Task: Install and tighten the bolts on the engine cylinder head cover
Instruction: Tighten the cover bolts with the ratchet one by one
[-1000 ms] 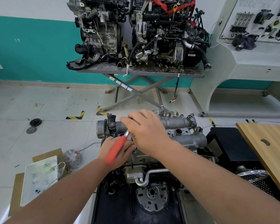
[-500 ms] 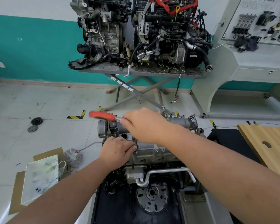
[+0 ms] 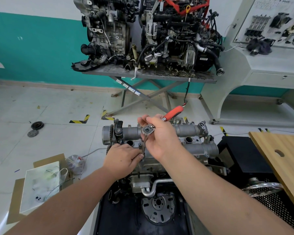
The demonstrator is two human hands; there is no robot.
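The right hand (image 3: 161, 134) grips the ratchet wrench (image 3: 148, 130) by its shiny head (the red handle points up and away). The left hand (image 3: 123, 158) pinches the wrench's long bar down low, where it meets the gray cylinder head cover (image 3: 193, 145) under both hands.

Both bare forearms are reaching in from the bottom of the frame toward its centre. The right hand (image 3: 161, 134), the higher one, is curling its fingers round the head of a ratchet wrench (image 3: 148, 129). The left hand (image 3: 123, 158), lower and to its left, is lying knuckles up, fingertips pinching the wrench's extension bar (image 3: 143, 146) near its lower end.
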